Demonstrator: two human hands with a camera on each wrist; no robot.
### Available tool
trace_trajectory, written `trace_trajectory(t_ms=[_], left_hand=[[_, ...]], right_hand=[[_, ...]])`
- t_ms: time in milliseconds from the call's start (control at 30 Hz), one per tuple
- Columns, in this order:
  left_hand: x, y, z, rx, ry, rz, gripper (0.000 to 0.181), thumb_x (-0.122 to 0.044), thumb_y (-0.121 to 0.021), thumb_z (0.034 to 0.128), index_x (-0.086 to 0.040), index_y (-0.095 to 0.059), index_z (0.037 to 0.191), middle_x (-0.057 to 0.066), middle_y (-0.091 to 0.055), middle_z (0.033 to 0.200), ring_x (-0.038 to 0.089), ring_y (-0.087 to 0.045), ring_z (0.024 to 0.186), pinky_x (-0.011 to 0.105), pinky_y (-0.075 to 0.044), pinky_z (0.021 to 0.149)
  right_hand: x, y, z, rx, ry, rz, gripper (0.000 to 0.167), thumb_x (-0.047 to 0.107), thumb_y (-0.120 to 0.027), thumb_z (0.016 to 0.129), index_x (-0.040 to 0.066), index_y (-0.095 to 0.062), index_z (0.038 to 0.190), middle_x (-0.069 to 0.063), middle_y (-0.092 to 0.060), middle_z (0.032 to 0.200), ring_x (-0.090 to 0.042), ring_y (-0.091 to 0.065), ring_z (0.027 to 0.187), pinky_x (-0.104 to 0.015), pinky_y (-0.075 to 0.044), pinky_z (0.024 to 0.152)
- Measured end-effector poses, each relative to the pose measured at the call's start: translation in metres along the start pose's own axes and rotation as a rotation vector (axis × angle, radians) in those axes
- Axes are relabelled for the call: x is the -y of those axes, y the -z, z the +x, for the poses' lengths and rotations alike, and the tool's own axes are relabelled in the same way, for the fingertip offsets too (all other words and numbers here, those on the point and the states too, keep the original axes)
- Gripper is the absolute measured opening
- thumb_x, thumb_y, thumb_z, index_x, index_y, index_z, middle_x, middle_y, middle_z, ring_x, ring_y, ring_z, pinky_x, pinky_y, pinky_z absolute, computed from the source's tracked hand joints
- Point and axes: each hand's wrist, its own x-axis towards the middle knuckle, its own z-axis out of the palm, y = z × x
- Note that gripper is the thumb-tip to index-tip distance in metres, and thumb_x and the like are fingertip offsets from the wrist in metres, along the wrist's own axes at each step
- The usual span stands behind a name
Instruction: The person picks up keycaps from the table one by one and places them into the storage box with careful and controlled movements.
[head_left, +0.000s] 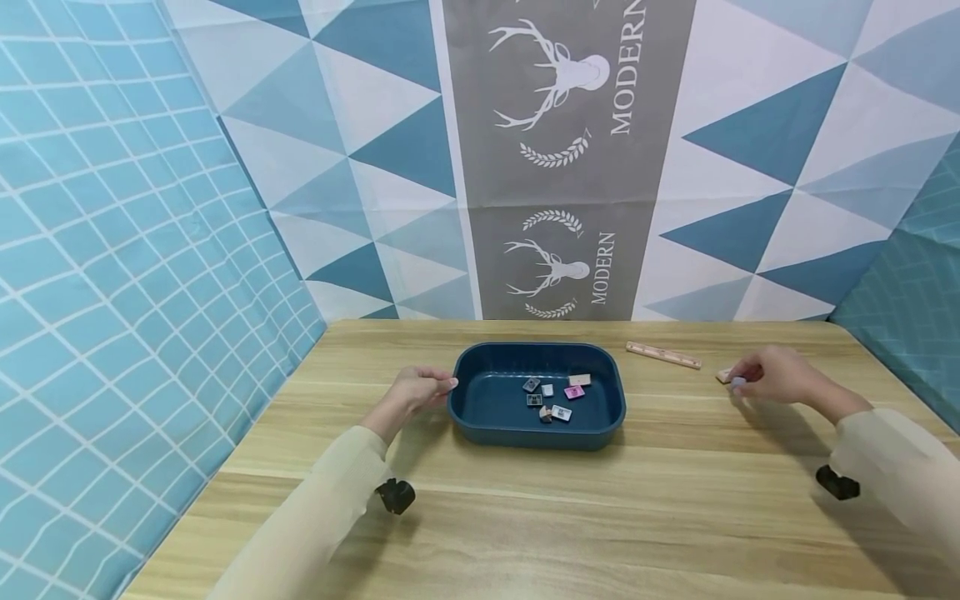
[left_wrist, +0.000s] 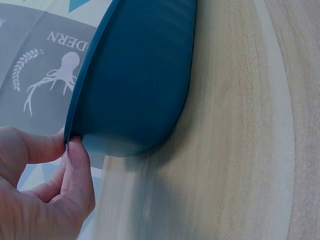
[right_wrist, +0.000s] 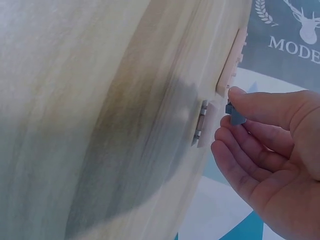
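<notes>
My left hand (head_left: 418, 390) pinches the left rim of a dark blue tray (head_left: 611, 425) between thumb and fingers, which the left wrist view shows close up. In that tray lie several small keycaps, among them a pink keycap (head_left: 574, 392), a black keycap (head_left: 534, 400) and a white keycap (head_left: 561, 413). At the right of the table, my right hand (head_left: 776, 375) pinches a small grey-blue keycap (right_wrist: 237, 116) between thumb and forefinger. Just beside those fingers, a pale beige keycap (right_wrist: 202, 124) rests on the table, partly hidden by the hand in the head view.
A long pinkish spacebar keycap (head_left: 663, 355) lies near the table's back edge, between the tray and my right hand. The wooden table (head_left: 525, 517) meets a patterned cloth wall (head_left: 555, 183) at the back. Blue tiled cloth (head_left: 112, 250) hangs on the left.
</notes>
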Motion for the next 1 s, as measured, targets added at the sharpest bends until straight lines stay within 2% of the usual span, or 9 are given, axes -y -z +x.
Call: trace_trajectory(t_ms=[233,500,767,1000], left_hand=[[0.000,0.001,-0.001,-0.001,-0.007,0.004,0.027,-0.008,-0.064,0.0918,0.004,-0.063,0.116,0.010,-0.064,0.108,0.008,-0.062,0.079,0.023,-0.058,0.082],[0.001,0.001,0.001,-0.003,-0.005,0.003,0.027,-0.008,-0.064,0.0917,0.004,-0.063,0.116,0.010,-0.063,0.109,0.009,-0.061,0.081,0.023,-0.058,0.083],[0.001,0.001,0.001,0.001,-0.012,-0.003,0.028,-0.008,-0.064,0.0917,0.004,-0.063,0.117,0.011,-0.063,0.110,0.008,-0.062,0.081,0.022,-0.058,0.082],[0.000,0.001,0.000,0.003,-0.010,0.009,0.029,-0.009,-0.063,0.0921,0.003,-0.062,0.118,0.013,-0.063,0.115,0.009,-0.062,0.083,0.023,-0.058,0.084]], right_hand=[[0.000,0.007,0.001,0.046,0.004,0.028,0.025,0.016,-0.077,0.078,-0.002,-0.071,0.094,-0.010,-0.071,0.084,-0.019,-0.065,0.074,-0.034,-0.057,0.063],[0.005,0.011,0.000,0.035,0.019,0.049,0.024,0.015,-0.077,0.078,-0.003,-0.071,0.094,-0.008,-0.071,0.083,-0.015,-0.065,0.072,-0.028,-0.057,0.062],[0.010,0.013,0.002,0.044,0.018,0.065,0.024,0.014,-0.075,0.079,-0.004,-0.071,0.095,-0.008,-0.071,0.084,-0.017,-0.066,0.074,-0.028,-0.057,0.063],[0.013,0.016,0.003,0.087,0.005,0.099,0.023,0.014,-0.076,0.080,-0.003,-0.070,0.095,-0.006,-0.070,0.084,-0.011,-0.063,0.074,-0.021,-0.054,0.061]])
